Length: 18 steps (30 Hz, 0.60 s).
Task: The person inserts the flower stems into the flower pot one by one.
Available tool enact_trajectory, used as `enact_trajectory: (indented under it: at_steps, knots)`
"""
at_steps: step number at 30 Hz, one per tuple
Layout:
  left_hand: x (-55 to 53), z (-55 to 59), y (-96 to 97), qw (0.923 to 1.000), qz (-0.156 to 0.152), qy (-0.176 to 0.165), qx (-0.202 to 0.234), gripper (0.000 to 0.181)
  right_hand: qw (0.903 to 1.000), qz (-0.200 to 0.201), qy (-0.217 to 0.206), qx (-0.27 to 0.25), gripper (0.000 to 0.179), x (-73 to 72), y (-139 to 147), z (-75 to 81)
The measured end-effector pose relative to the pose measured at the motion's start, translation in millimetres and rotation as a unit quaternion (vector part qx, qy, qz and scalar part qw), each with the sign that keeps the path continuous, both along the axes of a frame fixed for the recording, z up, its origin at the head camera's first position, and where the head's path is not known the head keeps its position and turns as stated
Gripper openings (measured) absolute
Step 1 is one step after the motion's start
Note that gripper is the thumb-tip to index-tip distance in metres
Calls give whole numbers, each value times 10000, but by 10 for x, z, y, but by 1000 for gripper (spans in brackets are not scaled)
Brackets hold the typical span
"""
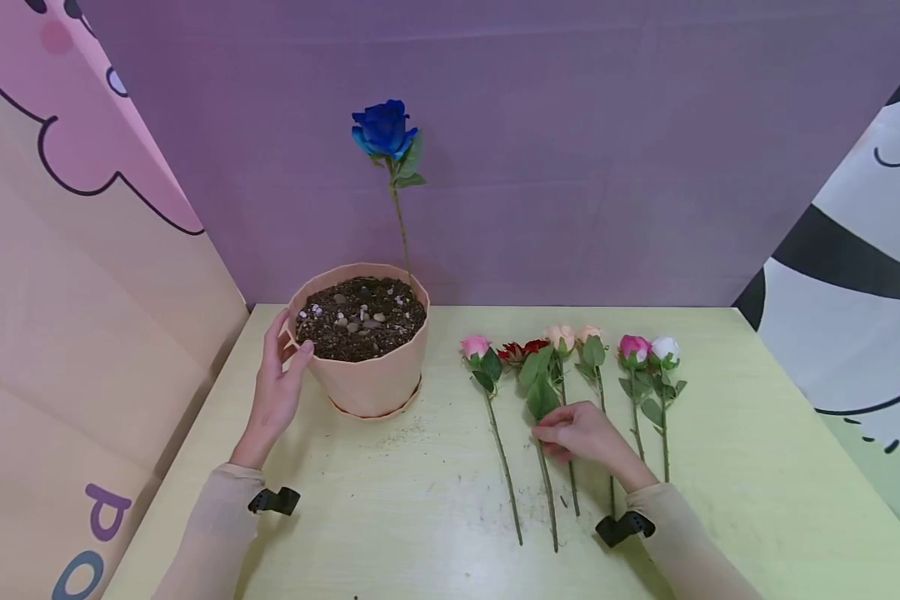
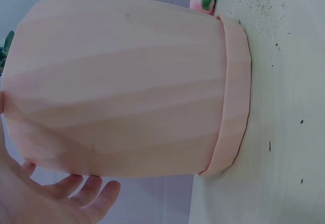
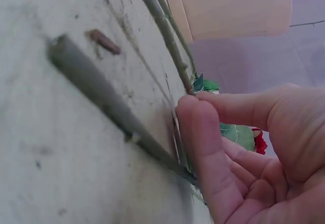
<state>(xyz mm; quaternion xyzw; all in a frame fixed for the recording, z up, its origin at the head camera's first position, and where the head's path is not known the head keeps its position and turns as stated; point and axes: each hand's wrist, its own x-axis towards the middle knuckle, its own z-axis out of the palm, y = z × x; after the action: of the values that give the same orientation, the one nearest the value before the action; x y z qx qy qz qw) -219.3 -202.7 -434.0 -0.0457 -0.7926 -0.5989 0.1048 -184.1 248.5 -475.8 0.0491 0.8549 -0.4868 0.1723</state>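
Note:
A pink flowerpot (image 1: 371, 385) filled with dark soil and pebbles stands at the table's back left, an upright blue rose (image 1: 385, 129) in it. My left hand (image 1: 279, 387) holds the pot's left side near the rim; the left wrist view shows the fingers (image 2: 104, 196) along its wall. On the right, my right hand (image 1: 581, 433) pinches the stem of a red flower (image 1: 516, 353) between thumb and forefinger. Its green leaves (image 1: 543, 393) are just beyond the fingertips, and its stem slants toward the table's near side. In the right wrist view, my right hand (image 3: 254, 158) partly hides the stem.
A light pink rose (image 1: 476, 347) lies left of the red flower. To its right lie two peach roses (image 1: 560, 337), a magenta rose (image 1: 634, 349) and a white rose (image 1: 665, 350). Soil crumbs (image 1: 412, 429) dot the table. A purple backdrop (image 1: 570, 167) rises behind.

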Motion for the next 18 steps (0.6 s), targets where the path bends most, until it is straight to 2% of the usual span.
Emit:
enact_trajectory:
  at_steps: [9,18]
  knots:
    - [-5,-3,-6,10000,-20,-1,22,72,9995,-26,-150,-289,33,3,13,-12]
    - [-2,-6,-11,10000,-30,-11,16,72,9981,155,-140,-578,32,23,48,81]
